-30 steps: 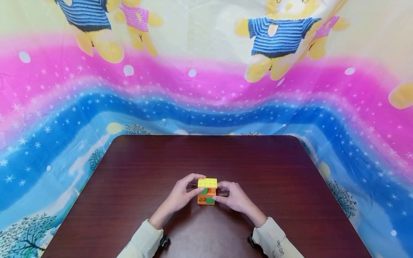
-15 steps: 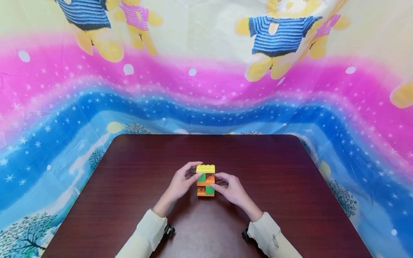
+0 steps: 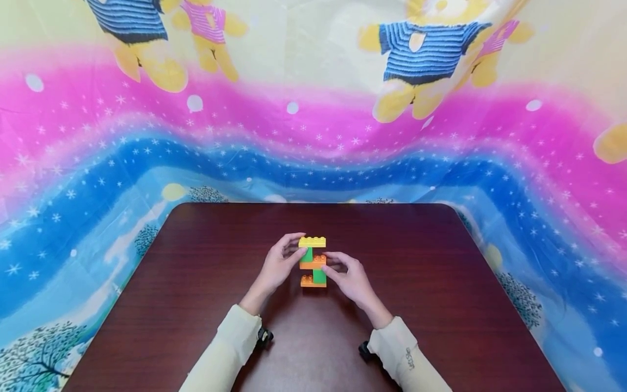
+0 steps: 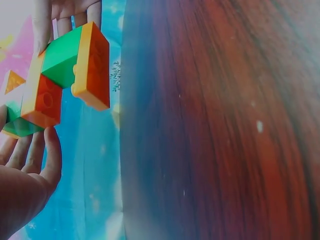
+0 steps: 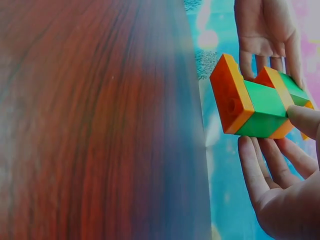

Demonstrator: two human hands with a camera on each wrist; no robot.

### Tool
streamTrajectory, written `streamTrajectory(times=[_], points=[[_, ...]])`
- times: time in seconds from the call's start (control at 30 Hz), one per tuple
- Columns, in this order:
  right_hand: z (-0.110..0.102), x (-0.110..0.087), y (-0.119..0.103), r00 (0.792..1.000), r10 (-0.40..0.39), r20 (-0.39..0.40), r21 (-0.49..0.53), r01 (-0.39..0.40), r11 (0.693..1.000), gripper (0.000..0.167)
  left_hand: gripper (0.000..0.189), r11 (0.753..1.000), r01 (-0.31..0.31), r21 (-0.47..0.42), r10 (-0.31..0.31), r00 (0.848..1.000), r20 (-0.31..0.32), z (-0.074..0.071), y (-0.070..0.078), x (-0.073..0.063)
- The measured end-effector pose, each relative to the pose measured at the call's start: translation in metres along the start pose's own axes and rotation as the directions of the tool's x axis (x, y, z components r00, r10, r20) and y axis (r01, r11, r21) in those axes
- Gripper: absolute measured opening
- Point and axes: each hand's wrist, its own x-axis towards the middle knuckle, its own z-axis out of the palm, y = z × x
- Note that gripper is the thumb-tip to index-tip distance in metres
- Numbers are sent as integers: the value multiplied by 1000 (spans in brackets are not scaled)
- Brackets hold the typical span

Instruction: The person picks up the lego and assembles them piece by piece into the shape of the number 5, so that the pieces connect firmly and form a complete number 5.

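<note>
A zigzag stack of toy building bricks (image 3: 312, 265) is held up between both hands in front of the person. From the top it runs yellow brick (image 3: 312, 242), green brick (image 3: 307, 255) at the left, orange brick, green brick (image 3: 319, 276) at the right, orange brick (image 3: 306, 282). My left hand (image 3: 278, 267) grips the upper left, thumb near the upper green brick. My right hand (image 3: 352, 277) pinches the right side around the middle orange brick. In the right wrist view the lowest orange brick (image 5: 230, 97) shows its underside, clear of the fingers.
A dark red-brown wooden table (image 3: 206, 245) with rounded far corners lies beneath the hands. Behind it hangs a patterned cloth (image 3: 294, 136) with bears and snowflakes. Small black devices (image 3: 265, 336) sit at both cuffs.
Both hands have lifted the brick stack upward and away from the person. It has tipped more upright, showing more of its front and less of the yellow brick's top.
</note>
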Motion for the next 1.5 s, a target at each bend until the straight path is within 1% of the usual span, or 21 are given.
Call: streamTrajectory(times=[0.2, 0.3, 0.5, 0.67, 0.9, 1.1, 1.23, 1.4, 1.5], points=[[3, 9, 6, 999, 23, -27, 62, -21, 998, 39, 39, 999, 35, -8, -35, 998, -42, 4, -4, 9], [3, 12, 7, 999, 43, -25, 57, -42, 997, 39, 40, 999, 51, -8, -51, 997, -55, 4, -5, 13], [6, 18, 8, 997, 80, -23, 65, -78, 995, 41, 44, 995, 96, 2, -95, 993, -66, 5, -8, 18], [8, 24, 11, 994, 104, -31, 101, -101, 990, 40, 43, 994, 110, -22, -112, 991, -71, 6, -12, 23], [11, 33, 21, 990, 140, -25, 156, -134, 979, 43, 46, 987, 158, -34, -160, 985, -70, 10, -19, 30], [13, 38, 27, 985, 172, -14, 211, -165, 963, 43, 46, 985, 164, -43, -167, 984, -69, 13, -25, 34], [14, 40, 30, 977, 215, 0, 236, -209, 949, 44, 46, 984, 171, -52, -174, 982, -74, 15, -28, 33], [12, 43, 30, 975, 223, -7, 236, -215, 948, 42, 48, 984, 165, -62, -170, 983, -75, 17, -30, 36], [13, 44, 30, 974, 225, -12, 235, -216, 948, 41, 49, 981, 182, -73, -187, 980, -70, 17, -32, 38]])
